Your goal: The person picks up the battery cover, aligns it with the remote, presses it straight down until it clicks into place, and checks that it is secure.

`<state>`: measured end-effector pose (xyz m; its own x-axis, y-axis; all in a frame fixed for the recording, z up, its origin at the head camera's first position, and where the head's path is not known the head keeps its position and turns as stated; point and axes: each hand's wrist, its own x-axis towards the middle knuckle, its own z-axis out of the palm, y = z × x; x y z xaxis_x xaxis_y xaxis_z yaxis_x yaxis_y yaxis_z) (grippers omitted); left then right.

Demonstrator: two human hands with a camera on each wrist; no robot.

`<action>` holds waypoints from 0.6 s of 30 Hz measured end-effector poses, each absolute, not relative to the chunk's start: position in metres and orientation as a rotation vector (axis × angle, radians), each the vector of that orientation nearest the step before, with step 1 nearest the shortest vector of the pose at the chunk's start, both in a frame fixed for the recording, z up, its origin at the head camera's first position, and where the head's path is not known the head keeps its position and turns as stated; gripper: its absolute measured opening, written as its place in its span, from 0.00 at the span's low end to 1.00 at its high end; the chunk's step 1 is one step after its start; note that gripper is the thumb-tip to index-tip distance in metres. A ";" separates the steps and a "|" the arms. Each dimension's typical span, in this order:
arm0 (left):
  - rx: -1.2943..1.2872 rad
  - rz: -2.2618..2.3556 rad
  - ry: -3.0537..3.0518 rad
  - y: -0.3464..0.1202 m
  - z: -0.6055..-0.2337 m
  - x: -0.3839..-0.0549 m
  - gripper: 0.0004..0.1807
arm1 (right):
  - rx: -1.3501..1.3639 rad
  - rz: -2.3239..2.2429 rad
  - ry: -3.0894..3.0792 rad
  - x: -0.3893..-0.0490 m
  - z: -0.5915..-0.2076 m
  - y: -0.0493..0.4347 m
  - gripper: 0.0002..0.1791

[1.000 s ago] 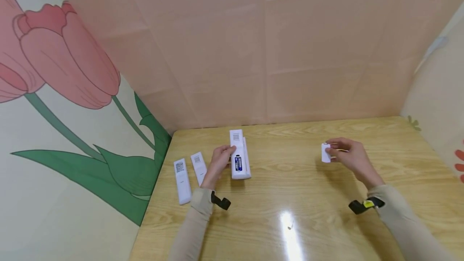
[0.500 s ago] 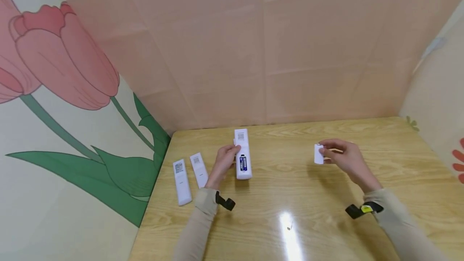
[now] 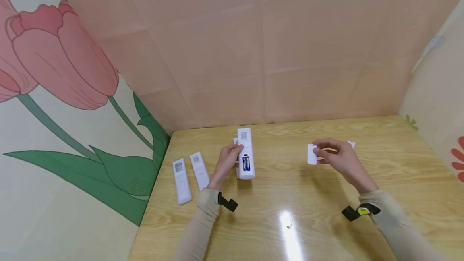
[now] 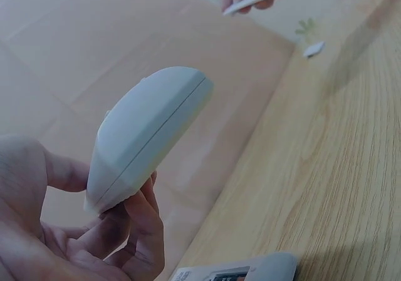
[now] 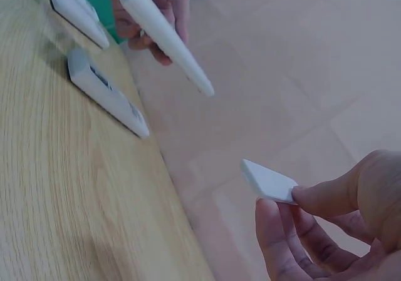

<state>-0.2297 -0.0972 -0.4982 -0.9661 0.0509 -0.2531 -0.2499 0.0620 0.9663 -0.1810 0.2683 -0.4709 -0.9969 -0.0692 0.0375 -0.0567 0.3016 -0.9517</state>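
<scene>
My left hand (image 3: 227, 161) grips a white remote control (image 3: 246, 136) by its side, raised off the table. Its back faces up, and two blue batteries (image 3: 246, 163) show in the uncovered compartment. In the right wrist view, this remote hangs above a second white remote (image 5: 109, 96), which lies on the table with its compartment uncovered too. Out to the right, my right hand (image 3: 338, 158) pinches a small white battery cover (image 3: 311, 154) between thumb and fingers. The right wrist view shows that cover (image 5: 269, 182) in the fingertips, apart from the remote.
Two more white remotes, one at the far left (image 3: 182, 182) and one beside it (image 3: 199, 170), lie face down on the wooden table (image 3: 275, 196). Another white battery cover (image 3: 351, 143) lies behind my right hand. A pink cloth backdrop (image 3: 253, 51) stands at the table's back edge.
My left hand has moved right with the remote, and my right hand has come left with the battery cover. The cover on the table at the right has come into view.
</scene>
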 end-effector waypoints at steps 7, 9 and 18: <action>-0.180 1.982 2.134 -0.092 -0.499 -0.227 0.21 | -0.179 -1.880 2.466 -0.176 -0.466 0.255 0.22; -0.178 1.986 2.123 -0.090 -0.500 -0.225 0.21 | -0.191 -1.885 2.451 -0.175 -0.465 0.251 0.21; -0.168 2.031 2.087 -0.084 -0.493 -0.224 0.20 | -0.198 -1.867 2.466 -0.177 -0.451 0.234 0.20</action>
<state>-0.2239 -0.0837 -0.4931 -0.9685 0.0735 -0.2380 -0.2359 0.0359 0.9711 -0.1769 0.2343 -0.4507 -0.9909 -0.1272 0.0435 -0.0764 0.2661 -0.9609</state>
